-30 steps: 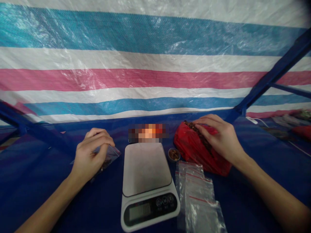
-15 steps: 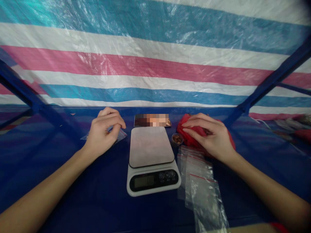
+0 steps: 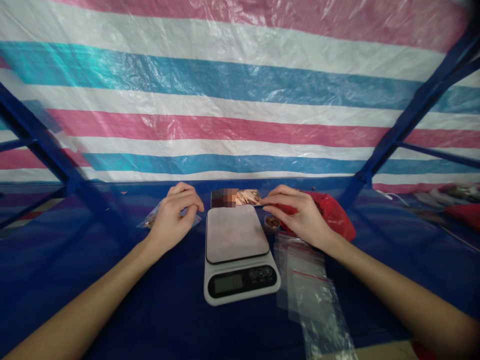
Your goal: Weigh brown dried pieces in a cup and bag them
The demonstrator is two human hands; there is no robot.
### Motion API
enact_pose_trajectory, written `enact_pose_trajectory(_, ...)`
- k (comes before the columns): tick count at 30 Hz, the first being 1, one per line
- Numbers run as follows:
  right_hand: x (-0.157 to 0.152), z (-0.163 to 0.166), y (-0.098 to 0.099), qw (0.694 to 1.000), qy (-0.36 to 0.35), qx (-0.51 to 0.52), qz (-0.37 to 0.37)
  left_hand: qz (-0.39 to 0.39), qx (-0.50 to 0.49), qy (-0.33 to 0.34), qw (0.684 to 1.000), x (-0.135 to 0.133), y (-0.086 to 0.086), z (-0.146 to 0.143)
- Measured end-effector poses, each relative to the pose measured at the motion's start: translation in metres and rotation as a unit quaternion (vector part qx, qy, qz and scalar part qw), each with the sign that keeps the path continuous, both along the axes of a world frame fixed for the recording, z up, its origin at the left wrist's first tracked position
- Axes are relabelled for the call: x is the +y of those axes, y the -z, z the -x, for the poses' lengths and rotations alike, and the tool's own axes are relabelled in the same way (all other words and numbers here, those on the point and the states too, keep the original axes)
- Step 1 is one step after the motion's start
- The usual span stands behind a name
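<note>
My left hand hovers over a clear zip bag with brownish bits in it; the fingers curl in to the thumb and nothing shows between them. My right hand is over the near side of a red plastic bag, its fingers stretched to the left, the thumb slightly apart, with nothing visible in them. Just below its fingertips stands a small clear cup of brown pieces. Between the hands sits a white kitchen scale with a bare plate; its display digits are faint.
Several flat clear zip bags with red seal lines lie overlapping right of the scale. Behind the scale lies a phone with a lit screen. A striped plastic sheet hangs behind the blue table, with blue metal struts at both sides.
My right hand has moved left from over the red bag to above the cup's edge. My left hand keeps its curled pose. The camera view has tilted up a little.
</note>
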State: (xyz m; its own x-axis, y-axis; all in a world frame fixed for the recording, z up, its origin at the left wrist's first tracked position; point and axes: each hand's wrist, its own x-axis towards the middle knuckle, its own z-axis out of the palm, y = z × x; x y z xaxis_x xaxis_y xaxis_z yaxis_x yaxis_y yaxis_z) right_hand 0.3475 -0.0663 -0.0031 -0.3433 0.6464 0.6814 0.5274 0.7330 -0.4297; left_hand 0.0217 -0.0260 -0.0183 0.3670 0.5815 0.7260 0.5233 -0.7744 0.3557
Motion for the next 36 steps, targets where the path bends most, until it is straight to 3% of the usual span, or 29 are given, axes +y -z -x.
enact_pose_trajectory(11,-0.002,-0.005,0.012,0.999,-0.005,-0.010,0.034,-0.009,-0.004,-0.028,1.000,-0.003,-0.004,-0.007)
enact_pose_trajectory(25,-0.002,-0.012,0.008,0.999,0.020,-0.009,0.032,-0.007,0.003,-0.007,1.000,-0.002,-0.001,-0.005)
enact_pose_trajectory(36,0.010,-0.029,0.002,0.984,-0.078,-0.080,0.139,-0.019,0.010,0.001,1.000,0.001,0.003,-0.002)
